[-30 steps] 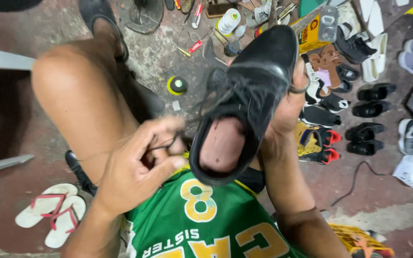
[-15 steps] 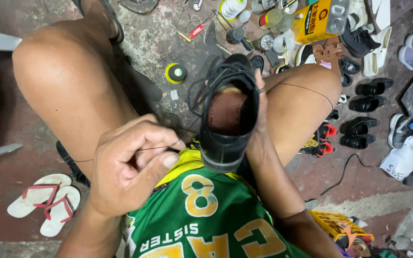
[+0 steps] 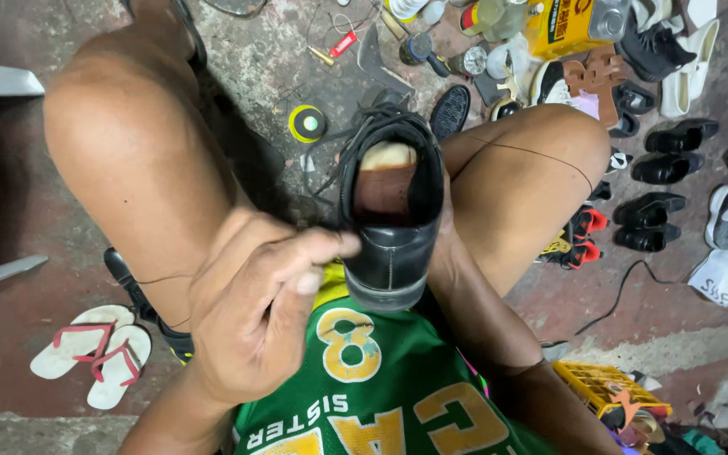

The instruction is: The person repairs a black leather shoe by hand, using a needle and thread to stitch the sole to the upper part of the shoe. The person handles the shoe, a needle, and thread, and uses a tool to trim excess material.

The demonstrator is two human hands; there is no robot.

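Head view: person seated, black leather shoe (image 3: 392, 215) upright between the knees.
Left hand (image 3: 254, 316): fingers pinched together, just beside the shoe's heel.
Right hand: hidden behind the shoe; grip cannot be judged.
Floor (image 3: 10, 185): pink flip-flops (image 3: 93, 354) lower left.

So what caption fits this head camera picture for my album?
Left hand pinching thin thread beside a black shoe propped between bare knees.

I see a green and yellow thread spool (image 3: 307, 123) on the concrete floor (image 3: 263, 59). Well to its lower left lies a pair of white flip-flops with red straps (image 3: 94, 352). To its far right, pairs of black shoes (image 3: 666, 152) stand in rows. Far down to its right sits a yellow crate (image 3: 604, 385).
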